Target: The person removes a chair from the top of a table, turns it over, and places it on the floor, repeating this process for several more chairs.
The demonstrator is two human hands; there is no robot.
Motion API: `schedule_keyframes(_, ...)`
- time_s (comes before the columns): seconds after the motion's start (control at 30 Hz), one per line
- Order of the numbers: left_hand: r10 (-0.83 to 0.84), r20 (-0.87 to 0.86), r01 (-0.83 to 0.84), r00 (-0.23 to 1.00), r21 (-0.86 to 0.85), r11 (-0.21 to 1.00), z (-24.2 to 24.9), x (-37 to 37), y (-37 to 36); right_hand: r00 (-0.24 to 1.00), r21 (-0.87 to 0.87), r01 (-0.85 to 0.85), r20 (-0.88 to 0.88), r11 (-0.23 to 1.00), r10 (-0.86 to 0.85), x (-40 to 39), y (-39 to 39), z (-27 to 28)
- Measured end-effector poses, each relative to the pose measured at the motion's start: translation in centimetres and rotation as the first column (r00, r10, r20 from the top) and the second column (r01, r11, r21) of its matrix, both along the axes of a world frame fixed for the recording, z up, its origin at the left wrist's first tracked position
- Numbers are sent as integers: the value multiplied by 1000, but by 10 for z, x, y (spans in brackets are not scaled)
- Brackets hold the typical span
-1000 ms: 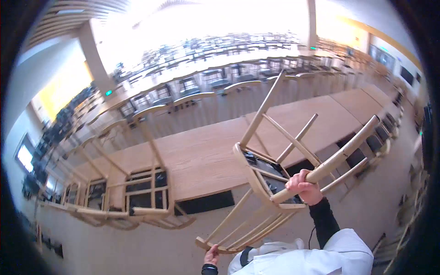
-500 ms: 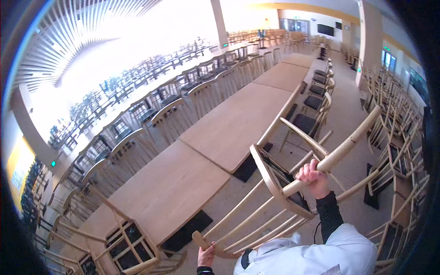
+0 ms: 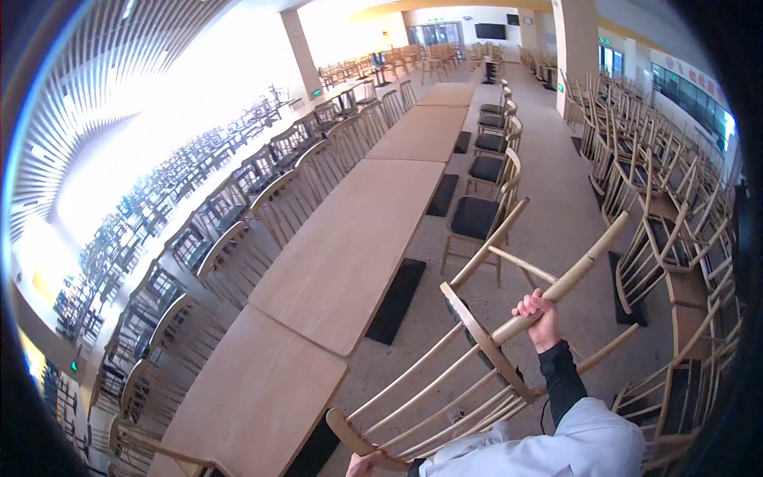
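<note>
Beside the desk point(image 3: 334, 230), hold the likely stiff, bulky chair point(image 3: 473, 322) where right hand point(image 3: 540, 318) clasps leg point(image 3: 592, 252) and left hand point(image 3: 364, 463) clasps top rail point(image 3: 343, 432).

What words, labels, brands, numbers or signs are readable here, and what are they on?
No text is clear enough to quote.
Red lettering on the white wall strip at far right: too small and blurred to read.
Small green signs, one on the pillar left of centre: too small to read.
Held wooden chair: no lettering that I can make out.
</note>
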State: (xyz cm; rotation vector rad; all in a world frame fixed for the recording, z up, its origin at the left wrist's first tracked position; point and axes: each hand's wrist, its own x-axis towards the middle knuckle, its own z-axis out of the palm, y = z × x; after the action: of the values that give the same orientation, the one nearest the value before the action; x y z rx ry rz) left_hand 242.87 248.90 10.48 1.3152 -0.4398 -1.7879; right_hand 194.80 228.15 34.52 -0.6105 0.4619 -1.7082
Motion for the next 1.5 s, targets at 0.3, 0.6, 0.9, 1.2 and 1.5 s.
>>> schedule_keyframes(0.3,-70,201,94,977,-115,989,113,-58,-101,897,488,162,290,858,-334,-108,-88,-143)
schedule_keyframes(0.6,83,194,-61,977,-115,991,152,-132,-190,834,716,136,289,684,-469,-154,-148,-323)
schedule_keyframes(0.9,-68,313,146,947,-231,962,196,-195,-215,891,793,209,87,572,-446,-131,-148,-361)
schedule_keyframes(1.2,-230,590,410,774,-189,893,187,-217,-233,880,779,103,218,618,-422,-108,-134,-406)
schedule_keyframes(1.5,-131,504,276,854,-225,935,189,-232,-251,802,538,272,-584,798,121,-33,-131,-197)
